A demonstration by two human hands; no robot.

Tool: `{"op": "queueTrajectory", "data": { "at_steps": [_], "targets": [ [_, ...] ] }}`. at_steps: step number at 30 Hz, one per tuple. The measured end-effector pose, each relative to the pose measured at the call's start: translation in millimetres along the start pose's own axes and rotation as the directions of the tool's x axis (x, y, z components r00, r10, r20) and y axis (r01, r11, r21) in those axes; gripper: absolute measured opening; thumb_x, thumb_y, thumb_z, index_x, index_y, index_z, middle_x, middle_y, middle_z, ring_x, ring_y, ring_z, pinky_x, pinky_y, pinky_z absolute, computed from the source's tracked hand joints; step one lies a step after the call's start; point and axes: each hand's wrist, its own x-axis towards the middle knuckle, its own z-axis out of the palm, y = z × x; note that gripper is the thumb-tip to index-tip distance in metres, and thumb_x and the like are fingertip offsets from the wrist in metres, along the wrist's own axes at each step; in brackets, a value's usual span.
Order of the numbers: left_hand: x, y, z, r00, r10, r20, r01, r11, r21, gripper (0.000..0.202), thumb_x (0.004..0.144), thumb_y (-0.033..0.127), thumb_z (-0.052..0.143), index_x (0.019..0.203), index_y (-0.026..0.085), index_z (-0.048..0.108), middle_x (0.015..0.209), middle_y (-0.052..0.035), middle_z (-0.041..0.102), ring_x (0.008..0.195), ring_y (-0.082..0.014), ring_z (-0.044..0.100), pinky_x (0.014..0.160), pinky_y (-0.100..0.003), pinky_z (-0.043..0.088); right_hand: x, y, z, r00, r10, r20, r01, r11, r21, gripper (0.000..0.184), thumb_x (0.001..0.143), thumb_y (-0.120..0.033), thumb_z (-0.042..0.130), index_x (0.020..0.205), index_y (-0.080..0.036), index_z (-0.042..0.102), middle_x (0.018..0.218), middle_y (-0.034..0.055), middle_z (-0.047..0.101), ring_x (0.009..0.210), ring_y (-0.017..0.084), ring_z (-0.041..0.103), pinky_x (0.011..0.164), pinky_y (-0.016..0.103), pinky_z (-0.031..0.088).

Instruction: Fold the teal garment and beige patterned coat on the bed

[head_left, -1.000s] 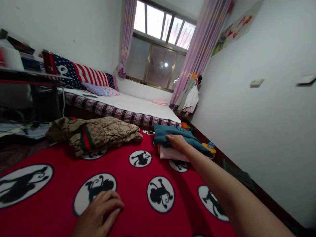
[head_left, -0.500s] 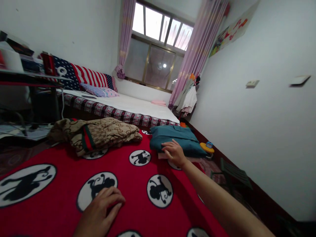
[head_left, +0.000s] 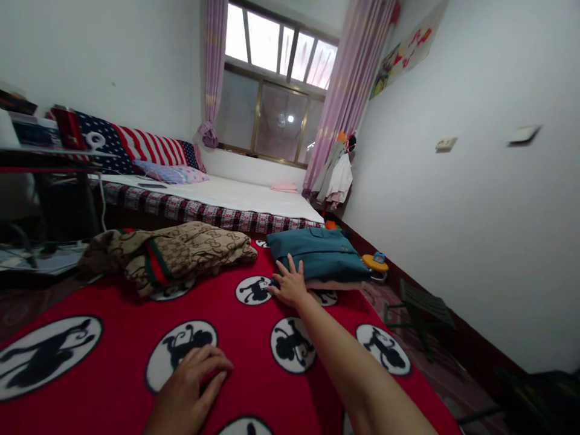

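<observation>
A folded teal garment (head_left: pixel 319 258) lies on top of a pale pink folded one (head_left: pixel 333 284) at the far right of a red blanket with monkey medallions (head_left: pixel 254 338). My right hand (head_left: pixel 287 284) reaches out with fingers spread, open, touching the near left edge of that stack. My left hand (head_left: pixel 190 386) rests palm down on the blanket close to me, fingers loosely together, holding nothing. A crumpled beige patterned garment with a green and red stripe (head_left: pixel 170 254) lies at the blanket's far left.
A bed with white sheet (head_left: pixel 226 193), striped and starred pillows and a small pink item stands under the window. A dark desk (head_left: pixel 40 163) is at left. Clothes hang by the curtain (head_left: pixel 338 175). A green stool (head_left: pixel 417 302) and a yellow toy (head_left: pixel 375 263) sit by the right wall.
My right hand slid off the top of the teal garment and back to the stack's near left edge, fingers spreading. The view shifted right. My left hand stayed put.
</observation>
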Motion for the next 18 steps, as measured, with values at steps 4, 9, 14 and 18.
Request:
{"op": "queueTrajectory", "data": {
  "at_steps": [4,9,14,18],
  "targets": [
    [-1,3,-1.6,1.0,-0.003,0.024,0.003,1.0,-0.011,0.021,0.086,0.029,0.052,0.081,0.028,0.072,0.096,-0.0027,0.066,0.096,-0.0213,0.059,0.088,-0.033,0.048,-6,5,-34,0.996,-0.093,-0.013,0.094,0.984,0.154,0.038,0.092,-0.051,0.047,0.118,-0.03,0.065,0.136,0.0042,0.058,0.133,0.026,0.043,0.113,0.056,0.018],
    [1,10,-4.5,1.0,-0.007,0.027,0.007,1.0,0.004,0.023,0.086,0.026,0.05,0.081,0.027,0.072,0.095,-0.0032,0.066,0.097,-0.022,0.058,0.088,-0.035,0.046,-30,55,-71,0.817,0.335,-0.47,-0.337,0.938,0.083,0.045,0.096,-0.038,0.039,0.135,-0.02,0.052,0.149,0.0126,0.041,0.141,0.026,0.03,0.115,0.053,0.015],
    [4,15,-6.7,0.999,-0.027,0.019,0.027,1.0,0.015,0.024,0.086,0.023,0.048,0.082,0.024,0.071,0.093,-0.0037,0.068,0.096,-0.0223,0.058,0.089,-0.036,0.044,-81,96,-44,0.776,0.622,-0.1,-0.622,0.782,0.042,0.069,0.089,-0.038,0.052,0.151,-0.023,0.026,0.156,0.0197,0.024,0.143,0.035,0.024,0.105,0.06,0.03],
    [4,17,-8.0,1.0,-0.015,0.001,0.015,1.0,0.014,0.023,0.085,0.022,0.049,0.083,0.024,0.071,0.094,-0.0035,0.069,0.097,-0.022,0.059,0.089,-0.036,0.043,-101,66,-23,0.752,0.658,0.025,-0.658,0.749,0.081,0.078,0.085,-0.036,0.059,0.151,-0.014,0.024,0.154,0.0287,0.023,0.142,0.04,0.026,0.101,0.06,0.035]
  ]
}}
